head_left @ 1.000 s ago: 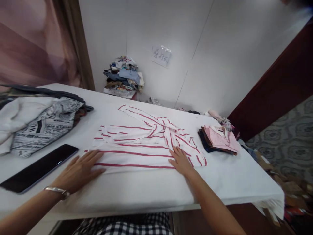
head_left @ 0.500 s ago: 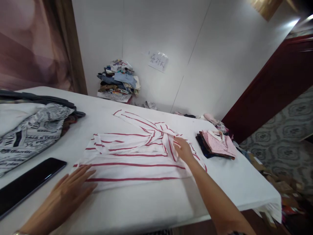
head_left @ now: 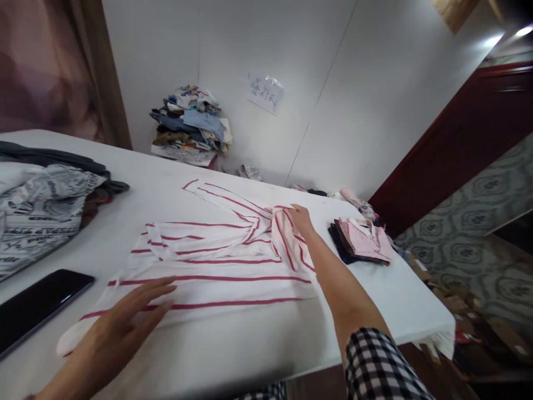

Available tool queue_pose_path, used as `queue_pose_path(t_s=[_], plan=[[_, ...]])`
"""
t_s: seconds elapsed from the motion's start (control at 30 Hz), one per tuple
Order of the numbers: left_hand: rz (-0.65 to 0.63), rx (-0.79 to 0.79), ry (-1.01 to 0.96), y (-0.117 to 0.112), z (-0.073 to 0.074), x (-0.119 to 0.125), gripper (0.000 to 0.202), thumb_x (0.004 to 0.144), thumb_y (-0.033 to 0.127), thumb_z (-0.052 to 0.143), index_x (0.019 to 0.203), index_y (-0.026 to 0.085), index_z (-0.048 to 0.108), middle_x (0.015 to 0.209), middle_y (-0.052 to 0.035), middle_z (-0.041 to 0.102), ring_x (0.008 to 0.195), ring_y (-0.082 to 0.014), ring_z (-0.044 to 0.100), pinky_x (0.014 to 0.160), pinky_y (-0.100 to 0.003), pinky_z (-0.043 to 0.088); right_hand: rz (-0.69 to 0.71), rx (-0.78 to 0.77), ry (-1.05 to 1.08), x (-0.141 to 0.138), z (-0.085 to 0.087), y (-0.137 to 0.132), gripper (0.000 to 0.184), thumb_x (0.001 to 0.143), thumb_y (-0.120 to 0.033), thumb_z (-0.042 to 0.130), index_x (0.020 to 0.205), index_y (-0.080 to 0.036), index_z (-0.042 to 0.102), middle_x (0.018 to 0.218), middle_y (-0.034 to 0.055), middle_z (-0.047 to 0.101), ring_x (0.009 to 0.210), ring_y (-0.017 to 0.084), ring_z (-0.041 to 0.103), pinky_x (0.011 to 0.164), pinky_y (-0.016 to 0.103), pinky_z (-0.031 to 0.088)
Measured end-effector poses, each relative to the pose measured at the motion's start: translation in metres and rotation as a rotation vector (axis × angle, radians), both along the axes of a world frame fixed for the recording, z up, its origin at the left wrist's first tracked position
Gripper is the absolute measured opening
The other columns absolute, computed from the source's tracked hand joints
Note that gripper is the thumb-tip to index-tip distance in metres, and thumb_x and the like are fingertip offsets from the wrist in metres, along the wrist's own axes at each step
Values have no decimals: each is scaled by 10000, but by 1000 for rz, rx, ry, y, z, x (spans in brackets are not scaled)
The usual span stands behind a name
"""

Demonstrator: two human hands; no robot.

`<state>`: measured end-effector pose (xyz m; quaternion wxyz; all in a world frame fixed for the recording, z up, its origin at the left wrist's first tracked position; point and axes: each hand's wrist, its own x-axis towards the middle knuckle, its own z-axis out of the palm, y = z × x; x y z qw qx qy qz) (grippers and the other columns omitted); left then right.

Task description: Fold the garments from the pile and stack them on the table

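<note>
A white shirt with red stripes lies spread on the table, one sleeve stretching toward the far left. Over its near left part rests my left hand, fingers extended and slightly apart, partly covering the stripes. At the shirt's far right edge, my right hand is closed on the fabric. A bunched flap of the same shirt hangs in folds just left of my right wrist.
A black phone lies at the near left, below a heap of clothes with newsprint fabric. Folded pink clothing sits on the right of the white table. Piled garments stand at the back against the wall.
My right hand has moved to the shirt's far edge and closed on it, folding the right part over. My left hand has shifted slightly right. The view has turned a little.
</note>
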<state>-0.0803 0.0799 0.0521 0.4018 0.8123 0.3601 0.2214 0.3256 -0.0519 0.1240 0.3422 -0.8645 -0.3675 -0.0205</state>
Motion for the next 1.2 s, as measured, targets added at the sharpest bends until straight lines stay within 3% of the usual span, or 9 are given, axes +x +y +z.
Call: queue_pose_path(t_s=[0.1, 0.2, 0.33, 0.43, 0.57, 0.77, 0.97, 1.07, 1.2], plan=[[-89, -493, -130, -20, 22, 34, 596, 612, 684, 630, 1092, 332, 663, 1266, -21, 625, 1214, -292, 532, 1027, -429, 455, 363, 61, -17, -63, -1, -24, 349, 867, -328, 461, 1144, -231, 650, 1055, 11, 701, 985, 205, 630, 853, 319, 485], [-128, -1094, -266, -35, 23, 68, 643, 737, 653, 550, 1216, 224, 553, 1326, -110, 573, 1162, -275, 578, 1019, -426, 467, 866, -117, -112, -129, -19, -60, 445, 819, -288, 584, 1263, -269, 566, 1271, 38, 612, 1177, 203, 542, 999, 353, 395], [-89, -1387, -237, -46, 14, 92, 541, 831, 544, 509, 1178, 129, 535, 1300, -175, 572, 1107, -241, 617, 975, -357, 506, 786, -136, -174, -159, -51, -115, 352, 856, -207, 534, 1196, -273, 602, 1286, 59, 604, 1265, 193, 477, 1066, 421, 324], [-116, -1144, -170, -49, 17, 94, 507, 799, 465, 584, 1201, 162, 520, 1326, -138, 557, 1092, -237, 619, 941, -358, 522, 460, 27, -188, -134, -72, -156, 299, 869, -226, 505, 1128, -275, 646, 1174, 61, 665, 1186, 202, 546, 1012, 424, 408], [-102, -346, 27, -39, 32, 101, 594, 763, 517, 584, 1284, 245, 491, 1247, -100, 607, 1088, -289, 600, 942, -455, 486, 100, 1, -288, -91, -92, -199, 339, 840, -191, 474, 1121, -226, 661, 1218, 109, 629, 1198, 244, 526, 1011, 467, 412], [-247, 266, 215, -47, 37, 153, 667, 782, 571, 502, 1300, 151, 493, 1461, -150, 404, 1316, -302, 401, 1072, -425, 349, -71, -238, -411, -69, -99, -216, 523, 781, -52, 416, 1261, -197, 567, 1411, 111, 466, 1367, 282, 306, 1068, 486, 295], [-245, 324, 303, -65, 29, 204, 396, 698, 340, 628, 1033, 129, 637, 1239, -198, 585, 1193, -356, 490, 968, -480, 381, -118, -301, -425, -54, -90, -209, 543, 793, -75, 437, 1322, -175, 508, 1297, 136, 549, 1260, 288, 400, 1038, 467, 272], [-158, 239, 257, -45, 39, 212, 229, 770, 311, 527, 837, 124, 642, 945, -156, 677, 931, -279, 611, 808, -384, 453, -113, -305, -410, -46, -87, -209, 398, 815, -105, 452, 1159, -185, 635, 1034, 104, 646, 1043, 246, 519, 973, 391, 321], [2, 188, 1, -3, 59, 185, 437, 901, 411, 326, 1011, 70, 576, 941, -104, 658, 857, -184, 595, 747, -306, 463, -147, -345, -393, -40, -84, -210, 350, 791, -90, 483, 1064, -199, 673, 946, 85, 642, 942, 229, 527, 851, 332, 360]])
